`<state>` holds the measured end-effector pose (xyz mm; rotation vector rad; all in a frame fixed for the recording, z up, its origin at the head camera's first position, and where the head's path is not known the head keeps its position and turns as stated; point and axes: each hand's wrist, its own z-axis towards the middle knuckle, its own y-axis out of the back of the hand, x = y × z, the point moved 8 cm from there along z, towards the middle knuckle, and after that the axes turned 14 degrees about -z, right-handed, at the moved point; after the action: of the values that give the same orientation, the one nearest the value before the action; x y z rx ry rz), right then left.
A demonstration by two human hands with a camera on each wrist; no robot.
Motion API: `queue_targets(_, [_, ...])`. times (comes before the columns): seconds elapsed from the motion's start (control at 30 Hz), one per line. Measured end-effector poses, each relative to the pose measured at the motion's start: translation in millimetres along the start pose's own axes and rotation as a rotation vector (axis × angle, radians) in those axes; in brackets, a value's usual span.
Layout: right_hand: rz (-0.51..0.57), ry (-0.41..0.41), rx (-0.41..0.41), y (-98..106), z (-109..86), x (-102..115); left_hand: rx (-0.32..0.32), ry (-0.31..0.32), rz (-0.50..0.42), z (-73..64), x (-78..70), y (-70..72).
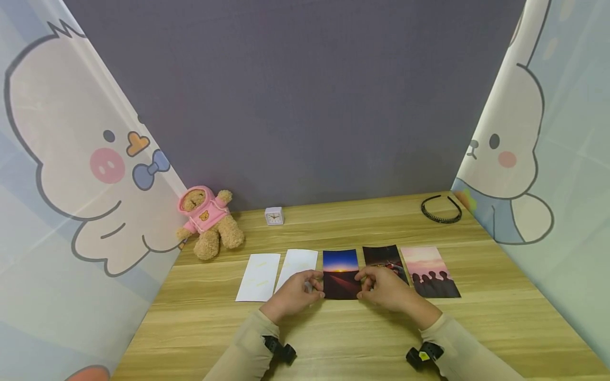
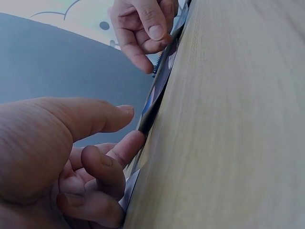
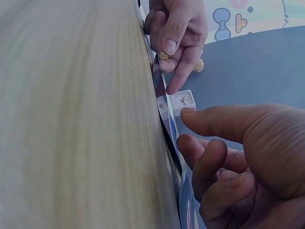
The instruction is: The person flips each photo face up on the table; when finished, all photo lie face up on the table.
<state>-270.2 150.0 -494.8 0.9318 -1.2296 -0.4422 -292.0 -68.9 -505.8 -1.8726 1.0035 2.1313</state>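
Note:
A sunset photo (image 1: 340, 275) with a blue sky and dark ground lies on the wooden table between both hands. My left hand (image 1: 297, 291) is at its left edge; in the left wrist view, the index fingertip (image 2: 136, 140) touches the edge while the thumb stands apart. At the opposite edge is my right hand (image 1: 383, 288), its thumb and index finger apart in the right wrist view. Under the right hand, a dark photo (image 1: 381, 255) is partly hidden. Left of the sunset photo, a white card (image 1: 297, 260) is partly covered by the left hand.
Another white card (image 1: 257, 278) lies at the row's left end, a pink photo with silhouettes (image 1: 431, 270) at its right. Behind them are a teddy bear (image 1: 209, 219) in a pink hoodie, a small white clock (image 1: 274, 216) and a black headband (image 1: 441, 218). A grey wall (image 1: 295, 106) rises behind.

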Motion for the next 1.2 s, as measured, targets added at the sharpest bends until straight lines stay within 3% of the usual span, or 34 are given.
queue_targets(0.4, [0.004, -0.012, -0.027, 5, 0.1, -1, -0.02, 0.003, -0.008, 0.4, -2.1, 2.0])
queue_targets(0.77, [0.009, 0.018, -0.065, 9, 7.1, 4, -0.051, -0.023, 0.014, -5.7, -15.6, 8.0])
queue_targets(1.0, [0.012, 0.089, -0.043, 0, 14.5, 23, -0.082, -0.057, 0.059, -10.5, -11.4, 29.6])
queue_targets(1.2, [-0.035, 0.134, -0.059, -5, 20.7, 41, -0.061, -0.065, 0.099, -19.9, -7.4, 45.9])
